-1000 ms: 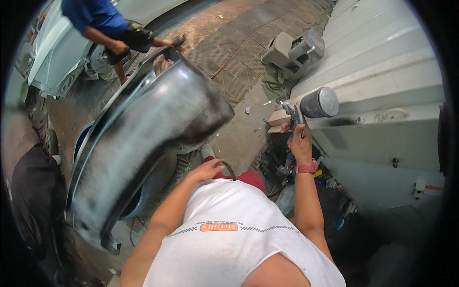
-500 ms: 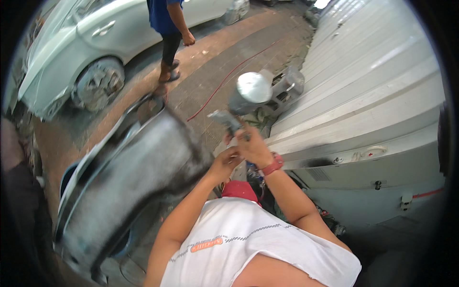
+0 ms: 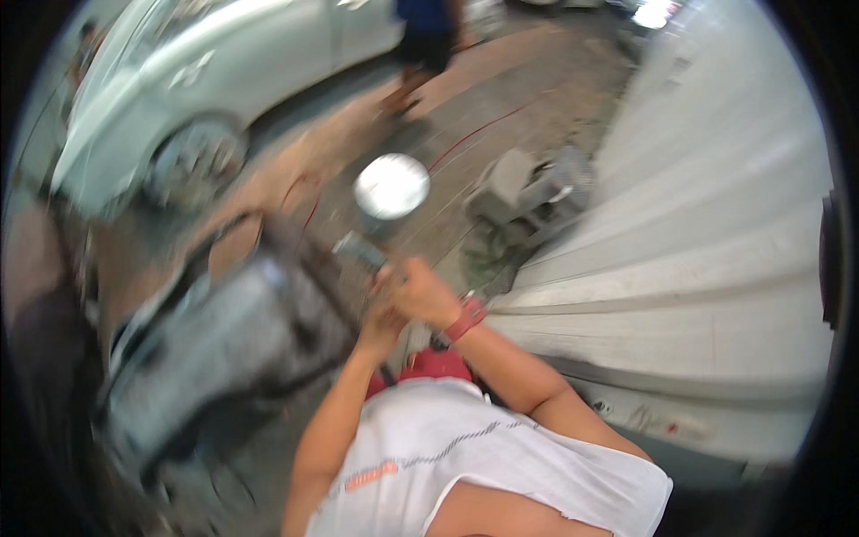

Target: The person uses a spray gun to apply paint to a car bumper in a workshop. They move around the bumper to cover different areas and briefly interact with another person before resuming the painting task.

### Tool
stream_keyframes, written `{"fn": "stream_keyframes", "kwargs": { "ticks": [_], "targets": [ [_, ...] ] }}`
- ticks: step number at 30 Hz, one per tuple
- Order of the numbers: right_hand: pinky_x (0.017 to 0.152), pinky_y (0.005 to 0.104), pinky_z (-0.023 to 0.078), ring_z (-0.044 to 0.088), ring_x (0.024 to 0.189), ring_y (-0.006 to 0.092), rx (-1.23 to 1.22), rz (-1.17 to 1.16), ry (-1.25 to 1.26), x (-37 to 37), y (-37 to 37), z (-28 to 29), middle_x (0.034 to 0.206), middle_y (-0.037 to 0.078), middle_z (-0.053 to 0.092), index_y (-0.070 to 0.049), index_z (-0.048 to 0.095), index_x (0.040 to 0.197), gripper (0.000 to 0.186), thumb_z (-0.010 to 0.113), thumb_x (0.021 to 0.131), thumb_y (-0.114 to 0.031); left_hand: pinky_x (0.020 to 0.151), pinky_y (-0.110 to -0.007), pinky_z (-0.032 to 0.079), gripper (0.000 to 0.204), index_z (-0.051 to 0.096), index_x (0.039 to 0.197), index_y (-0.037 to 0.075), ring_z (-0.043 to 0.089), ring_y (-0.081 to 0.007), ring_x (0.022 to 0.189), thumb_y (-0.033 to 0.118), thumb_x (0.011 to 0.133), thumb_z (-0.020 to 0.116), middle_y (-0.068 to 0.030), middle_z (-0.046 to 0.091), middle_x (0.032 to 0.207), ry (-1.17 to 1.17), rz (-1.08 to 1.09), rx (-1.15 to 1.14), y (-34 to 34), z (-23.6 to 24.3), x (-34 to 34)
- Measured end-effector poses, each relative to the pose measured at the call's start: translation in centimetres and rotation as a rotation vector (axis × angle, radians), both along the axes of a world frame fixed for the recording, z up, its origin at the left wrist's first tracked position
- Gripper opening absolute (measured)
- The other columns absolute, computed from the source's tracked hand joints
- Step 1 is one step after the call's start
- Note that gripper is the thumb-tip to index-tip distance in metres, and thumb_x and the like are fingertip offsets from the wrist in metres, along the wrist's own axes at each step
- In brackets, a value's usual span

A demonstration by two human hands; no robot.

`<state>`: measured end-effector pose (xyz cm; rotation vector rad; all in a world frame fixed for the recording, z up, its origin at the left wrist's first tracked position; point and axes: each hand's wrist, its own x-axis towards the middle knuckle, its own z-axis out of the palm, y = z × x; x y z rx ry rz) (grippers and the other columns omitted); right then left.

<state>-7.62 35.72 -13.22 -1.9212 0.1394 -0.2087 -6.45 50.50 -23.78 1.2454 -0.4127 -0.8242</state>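
My right hand, with a red band at its wrist, is closed around a spray gun. A round, shiny silver cup sits above the gun's front end. My left hand is right below, its fingers bent in close against the right hand and the gun's rear; what they grip is hidden and blurred. To the left of both hands stands a curved car body panel, patchy grey and black, with neither hand touching it.
A pale green car with a covered wheel stands at the far left. Another person walks beside it. A red hose crosses the floor. A grey plastic stool lies near the corrugated metal wall on the right.
My hands and the spray gun have shifted left in the view, nearer the panel. The view has turned a little. The other person has moved right along the car.
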Motion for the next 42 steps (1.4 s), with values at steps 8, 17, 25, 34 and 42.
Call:
{"fn": "stream_keyframes", "kwargs": {
  "ticks": [8,17,25,34,42],
  "targets": [
    [0.077,0.0346,0.058,0.068,0.081,0.0165,0.314,0.145,0.013,1.4,-3.2,-0.8,0.09,0.01,0.073,-0.003,0.054,0.153,0.073,0.05,0.107,-0.06,0.105,-0.034,0.052,0.028,0.07,0.127,0.001,0.065,-0.0132,0.116,-0.003,0.1,0.067,-0.0021,0.069,0.128,0.152,0.064,0.004,-3.7,-1.2,-0.3],
    [0.077,0.033,0.057,0.066,0.085,0.0157,0.241,0.347,0.12,4.6,-1.0,1.3,0.093,0.008,0.072,-0.002,0.055,0.151,0.073,0.048,0.109,-0.061,0.097,-0.028,0.052,0.025,0.072,0.121,0.0,0.065,-0.0091,0.106,-0.006,0.097,0.069,-0.0006,0.07,0.118,-0.008,0.269,-0.132,-1.8,-0.5,0.3],
    [0.061,0.0282,0.057,0.064,0.075,0.0129,0.181,0.508,0.327,8.5,6.2,4.0,0.086,0.006,0.068,0.0,0.058,0.147,0.069,0.049,0.109,-0.058,0.093,-0.029,0.052,0.008,0.068,0.103,0.006,0.065,-0.011,0.098,0.002,0.098,0.072,0.002,0.065,0.102,0.057,0.34,-0.048,3.9,1.8,1.8],
    [0.054,0.0261,0.053,0.063,0.059,0.0094,0.254,0.801,0.623,8.7,7.4,3.7,0.077,0.005,0.068,-0.001,0.061,0.143,0.069,0.048,0.109,-0.059,0.095,-0.033,0.053,0.028,0.061,0.124,0.006,0.065,-0.0135,0.1,0.004,0.098,0.073,-0.0025,0.067,0.107,0.089,0.652,-0.034,4.7,1.8,-2.7],
    [0.054,0.0285,0.05,0.064,0.061,0.0118,0.099,0.691,0.464,12.8,1.2,0.6,0.074,0.005,0.068,-0.001,0.066,0.131,0.073,0.046,0.107,-0.066,0.099,-0.032,0.054,0.044,0.056,0.142,0.005,0.064,-0.0166,0.112,0.013,0.101,0.071,-0.0063,0.066,0.123,0.097,0.505,0.136,-1.2,0.2,-0.5]
  ]
}}
